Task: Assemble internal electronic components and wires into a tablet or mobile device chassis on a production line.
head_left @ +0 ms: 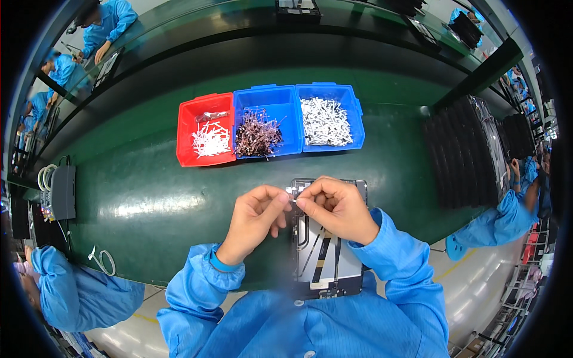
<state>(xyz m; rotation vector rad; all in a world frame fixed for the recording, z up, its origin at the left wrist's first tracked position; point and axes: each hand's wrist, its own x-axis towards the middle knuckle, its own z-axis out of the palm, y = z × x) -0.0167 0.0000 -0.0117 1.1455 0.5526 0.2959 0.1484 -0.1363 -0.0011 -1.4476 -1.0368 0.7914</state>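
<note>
Both hands meet over the top end of an opened tablet-like device (322,262), which lies near the table's front edge. Thumb and forefinger of my left hand (253,218) are pinched together. A small white piece (293,200) shows at the fingertips, too tiny to name. Against its other side press the thumb and forefinger of my right hand (337,209). Beyond the hands stand a red bin (185,140) with white strips, a blue bin (286,110) with thin brown-and-black parts, and another blue bin (358,122) full of small white parts.
Stacked black trays (459,155) rise on the right of the green table (137,173). A grey box (62,192) with coiled tubing and a white cable (106,262) lie at the left. A dark shelf (239,51) spans the back. People in blue sit on both sides.
</note>
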